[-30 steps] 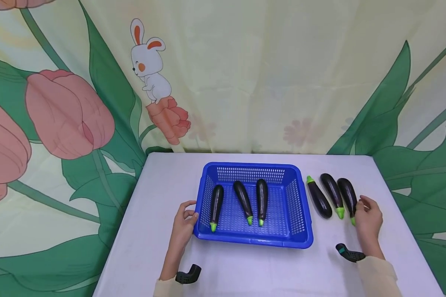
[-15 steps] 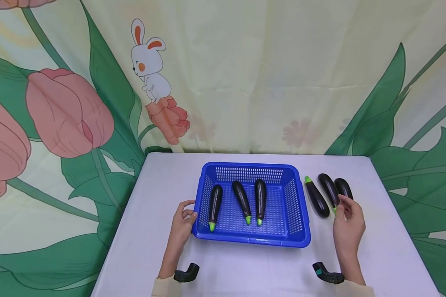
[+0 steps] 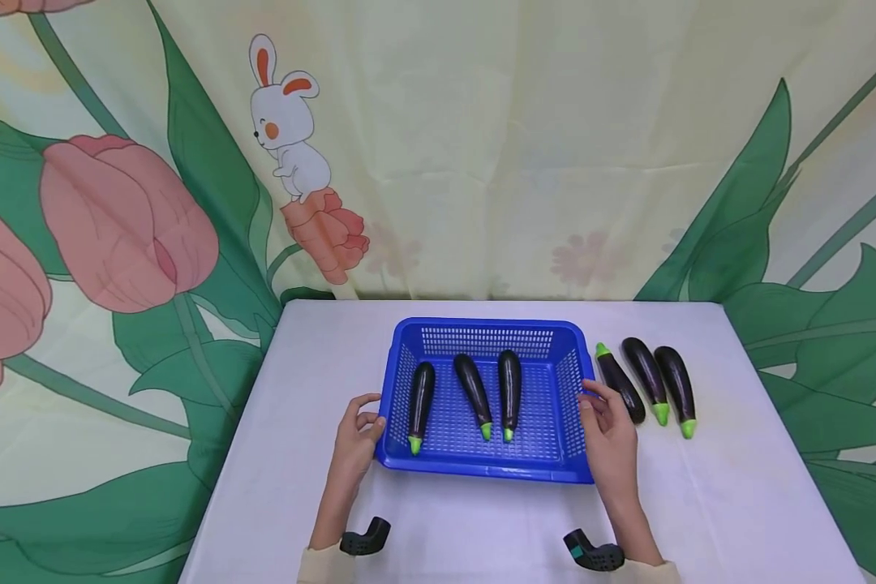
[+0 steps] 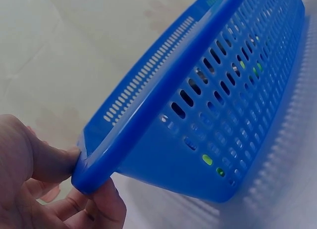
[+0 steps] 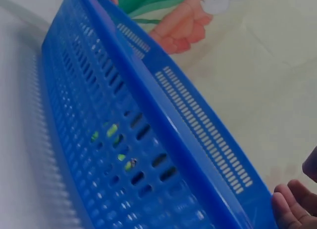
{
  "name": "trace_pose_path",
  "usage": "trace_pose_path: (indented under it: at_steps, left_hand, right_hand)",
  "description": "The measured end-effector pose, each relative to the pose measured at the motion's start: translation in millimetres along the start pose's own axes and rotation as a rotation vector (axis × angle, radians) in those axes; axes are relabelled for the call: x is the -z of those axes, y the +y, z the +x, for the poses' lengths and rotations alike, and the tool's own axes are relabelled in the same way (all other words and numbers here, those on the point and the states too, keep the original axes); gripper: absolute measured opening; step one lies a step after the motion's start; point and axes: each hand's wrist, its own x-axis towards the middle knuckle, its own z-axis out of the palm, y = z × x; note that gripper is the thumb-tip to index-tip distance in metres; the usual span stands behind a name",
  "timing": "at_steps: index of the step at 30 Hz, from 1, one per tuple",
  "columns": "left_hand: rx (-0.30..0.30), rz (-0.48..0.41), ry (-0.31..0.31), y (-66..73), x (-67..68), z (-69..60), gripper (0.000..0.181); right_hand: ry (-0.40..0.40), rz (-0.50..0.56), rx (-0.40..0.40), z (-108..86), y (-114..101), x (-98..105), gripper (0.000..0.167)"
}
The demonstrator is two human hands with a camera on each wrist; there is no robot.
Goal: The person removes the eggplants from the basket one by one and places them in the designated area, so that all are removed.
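A blue plastic basket (image 3: 482, 471) with slotted walls stands on the white table. Inside lie three eggplants (image 3: 509, 391), dark purple with green stem ends. My left hand (image 3: 356, 444) grips the basket's left rim; the left wrist view shows the thumb (image 4: 54, 162) above the rim and curled fingers below it. At the right side of the basket is my right hand (image 3: 613, 450), its fingers loosely bent beside the rim. In the right wrist view those fingers (image 5: 290, 206) are by the basket's edge, thumb apart; whether they touch it, I cannot tell.
Right of the basket, three more eggplants (image 3: 646, 373) lie side by side on the white table (image 3: 730, 487). Behind the table hangs a curtain (image 3: 482, 162) printed with tulips and a rabbit. A black wrist device (image 3: 594, 551) sits at each wrist.
My right hand has moved left from the rightmost loose eggplant to the basket's right side, leaving that eggplant on the table. The left hand stays on the basket's left rim.
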Motion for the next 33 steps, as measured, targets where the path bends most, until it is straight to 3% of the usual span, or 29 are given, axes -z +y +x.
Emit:
trace_pose_path:
  at_steps: [6, 16, 25, 33]
  left_hand:
    - [-0.001, 0.004, -0.002, 0.3, -1.3, -0.8, 0.041]
    - [-0.002, 0.006, 0.012, -1.1, -1.1, 0.9, 0.042]
    - [0.003, 0.024, 0.016, -2.4, 0.6, 2.6, 0.041]
    - [-0.003, 0.005, 0.013, -3.4, 0.4, 2.2, 0.04]
  right_hand:
    - [-0.111, -0.016, -0.061, -2.1, -3, -12, 0.037]
    - [-0.276, -0.155, -0.168, 12.2, -6, -29, 0.047]
    - [-0.299, -0.291, -0.183, 20.7, -2, -51, 0.057]
    - [-0.325, -0.344, -0.274, 24.4, -4, -63, 0.066]
